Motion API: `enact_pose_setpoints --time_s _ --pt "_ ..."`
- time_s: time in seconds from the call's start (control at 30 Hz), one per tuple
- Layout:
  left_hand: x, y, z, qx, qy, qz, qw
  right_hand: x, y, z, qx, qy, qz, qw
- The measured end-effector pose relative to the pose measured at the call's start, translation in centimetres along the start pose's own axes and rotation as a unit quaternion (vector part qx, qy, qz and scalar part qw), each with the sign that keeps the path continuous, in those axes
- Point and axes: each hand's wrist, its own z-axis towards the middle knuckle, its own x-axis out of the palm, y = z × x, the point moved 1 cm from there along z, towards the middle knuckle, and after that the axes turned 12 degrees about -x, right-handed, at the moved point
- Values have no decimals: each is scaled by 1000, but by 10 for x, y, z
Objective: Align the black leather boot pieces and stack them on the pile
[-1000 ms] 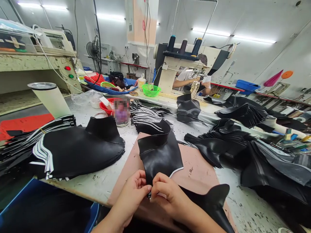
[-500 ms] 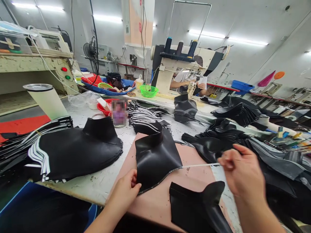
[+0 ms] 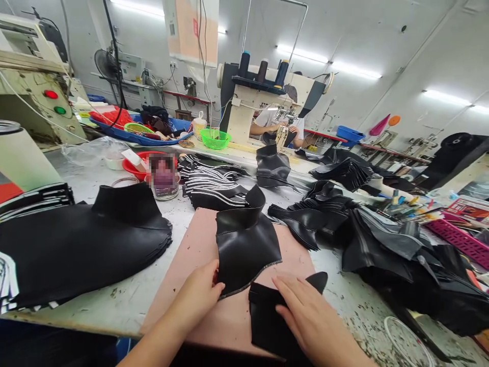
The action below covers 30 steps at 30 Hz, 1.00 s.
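Observation:
A black leather-like piece [image 3: 246,250] with a raised collar part lies on a pink board [image 3: 179,270]. My left hand [image 3: 204,288] pinches its lower left edge. A thin trim runs along the piece's lower right edge. My right hand [image 3: 301,311] lies with fingers spread on a second black piece [image 3: 265,316], nearer to me on the board. No white strip shows in my right hand. Left of the board lies a stack of black pieces [image 3: 84,239] with white edges at its far left end.
Behind the board are pieces with white strips [image 3: 210,178], a glass jar [image 3: 164,178] and a green basket [image 3: 216,138]. Black pieces [image 3: 324,219] are piled at the right. Beyond stands a sewing machine [image 3: 244,107], with a person's hands [image 3: 286,130] near its needle.
My right hand has come down and left onto the second black piece; the white strip it held taut is no longer seen. The view has turned to the right.

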Motion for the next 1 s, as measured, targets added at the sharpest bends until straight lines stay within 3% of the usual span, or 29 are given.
enact_pose_setpoints --time_s 0.03,0.1,0.2,0.3,0.43,0.53,0.63,0.73,0.83,1.0 --pt "2 0 -1 -1 14 -5 1000 1 1 12 -4 30 -67 997" --pt "3 5 -3 -14 46 -14 999 0 8 30 -30 97 -101 990" --pt "1 18 -7 -43 77 -18 996 -7 27 48 -150 162 -9 975" --pt "-2 24 -9 -37 59 5 998 -12 41 63 -231 191 14 954" --pt "-5 17 -13 57 9 69 996 -11 38 73 -229 224 -4 947" --pt "-4 17 -18 151 34 108 982 -10 28 72 -223 229 15 948" --pt "-4 30 -22 247 27 186 951 -8 22 74 -232 229 34 945" --pt "-8 45 -27 341 -36 271 899 -3 21 80 -236 224 36 945" --pt "-10 49 -38 416 -100 286 858 2 20 86 -240 220 39 945" --pt "6 49 -56 495 -210 319 780 4 14 89 -239 223 67 943"
